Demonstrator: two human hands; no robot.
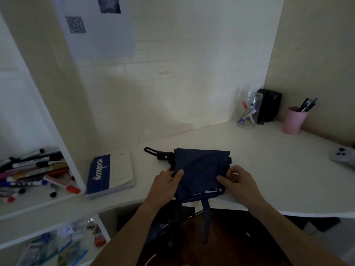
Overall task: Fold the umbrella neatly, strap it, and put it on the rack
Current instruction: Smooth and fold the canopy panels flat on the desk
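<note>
While gripping the navy umbrella (201,169) at the lower centre of the frame, both hands at work on its cloth. Left hand (169,181) clamped on the left edge of the canopy, thumb laid on top, fingers (177,176) curled round the fabric. Right hand (238,179) at the right edge, fingers (223,179) curled and pinching a fold of cloth. Umbrella lying flat on the white surface (269,160), collapsed but loosely bundled, near edge hanging just over the rim. Closing strap (206,219) dangling free below the rim, toward the bottom of the frame, unfastened. Black handle (164,156) sticking out to the left, wrist loop (149,151) resting on the surface beyond it.

Left of the umbrella, well apart, a blue-and-white notebook (110,174) flat on the surface. Further left, a shelf (38,204) heaped with markers (34,171). At far right, a grey controller (342,156), partly cut by the frame edge. Toward the upper right, against the wall, a pink cup (294,121) with pens, a clear jar (248,110) with markers, a black box (269,104) just behind it. On the wall, upper left, a sheet of paper (96,27), print blurred.
</note>
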